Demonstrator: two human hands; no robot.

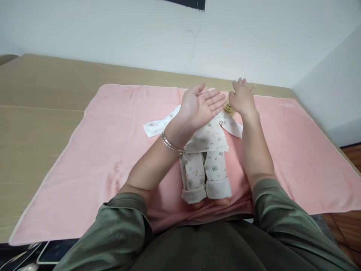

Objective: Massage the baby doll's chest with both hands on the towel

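A doll in a white long-sleeved top point(210, 139) and matching trousers point(216, 169) lies on a pink blanket point(124, 128). Small green and pink prints dot the clothes, and the trouser cuffs are rolled above the feet point(222, 201). My left hand point(200, 107), palm up with fingers stretched out, is over the doll's upper body and hides most of its head. My right hand point(242, 97) is up beside the head, back toward me, fingers apart and nothing visible in it. Partly behind it sits a small yellow thing with a drawn face point(229, 108); its kind is unclear.
The blanket covers much of a tan table point(36, 124) that runs along a white wall point(113, 37). At the lower left, a dark-screened device point(58, 251) and cables lie below the table's front edge. Brown flooring point(348, 229) shows at the right.
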